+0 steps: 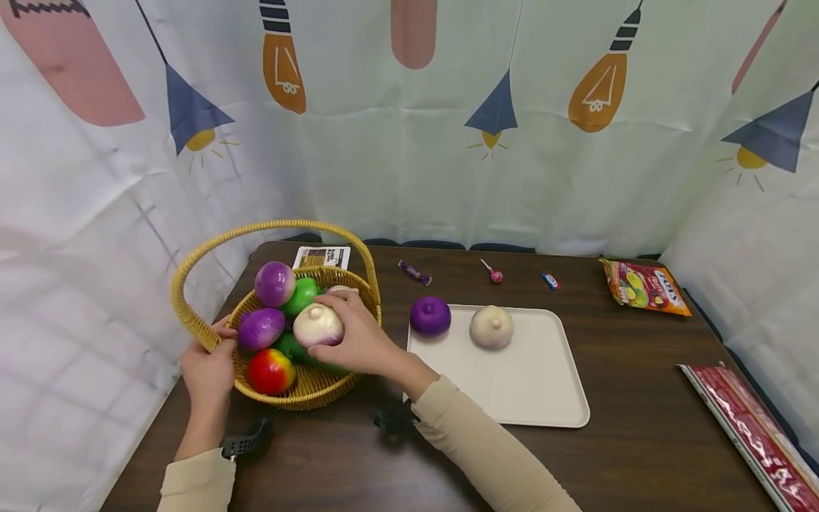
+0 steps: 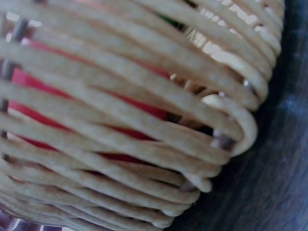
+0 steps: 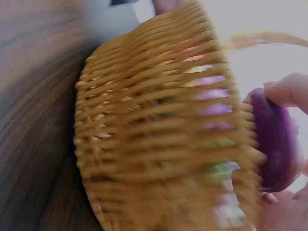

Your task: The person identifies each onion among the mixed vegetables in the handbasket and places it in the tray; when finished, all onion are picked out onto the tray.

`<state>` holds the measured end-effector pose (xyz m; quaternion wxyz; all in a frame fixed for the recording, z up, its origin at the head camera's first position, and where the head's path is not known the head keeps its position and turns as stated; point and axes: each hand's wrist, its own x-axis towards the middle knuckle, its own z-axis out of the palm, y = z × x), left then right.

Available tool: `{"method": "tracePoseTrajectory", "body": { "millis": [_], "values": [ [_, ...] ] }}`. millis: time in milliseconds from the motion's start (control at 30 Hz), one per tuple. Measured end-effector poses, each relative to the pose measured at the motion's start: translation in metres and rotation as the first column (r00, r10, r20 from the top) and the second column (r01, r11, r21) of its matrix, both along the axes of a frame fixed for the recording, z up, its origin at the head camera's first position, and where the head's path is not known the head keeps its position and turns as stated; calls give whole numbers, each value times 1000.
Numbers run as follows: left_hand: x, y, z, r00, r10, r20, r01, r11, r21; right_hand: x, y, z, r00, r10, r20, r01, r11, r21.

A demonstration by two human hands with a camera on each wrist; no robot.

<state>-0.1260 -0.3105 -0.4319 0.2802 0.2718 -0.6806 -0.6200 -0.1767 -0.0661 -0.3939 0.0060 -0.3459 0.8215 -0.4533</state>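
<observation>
A wicker basket (image 1: 307, 398) with a tall handle stands on the dark table's left side. It holds two purple onions (image 1: 275, 283), a green apple (image 1: 302, 295), a red apple (image 1: 271, 371) and a white onion (image 1: 318, 325). My right hand (image 1: 355, 336) grips the white onion inside the basket. At the basket's left rim, my left hand (image 1: 211, 355) holds the wicker. The left wrist view is filled by the basket weave (image 2: 144, 120), with red showing through. In the right wrist view, fingertips (image 3: 288, 89) lie on a purple rounded thing (image 3: 276, 139) above the basket (image 3: 159, 144).
A cream tray (image 1: 531, 384) right of the basket carries a purple onion (image 1: 430, 316) and a white onion (image 1: 491, 326). Behind lie a card (image 1: 322, 257), a wrapped candy (image 1: 414, 272), a lollipop (image 1: 493, 271), a snack bag (image 1: 645, 286). A red package (image 1: 748, 427) lies at the right edge.
</observation>
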Motion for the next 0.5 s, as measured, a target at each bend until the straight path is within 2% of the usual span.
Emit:
{"method": "tracePoseTrajectory", "body": {
  "millis": [100,267,500],
  "values": [
    [0,1,1,1000,5,8,-5,1000,-18,4,29,6,1000,-16,-1,16,997,-81],
    [1,2,4,1000,17,25,-17,1000,6,6,82,10,993,-115,38,119,986,-117],
    [1,4,2,1000,13,18,-14,1000,21,3,156,4,954,-274,125,290,948,-130]
  ]
}}
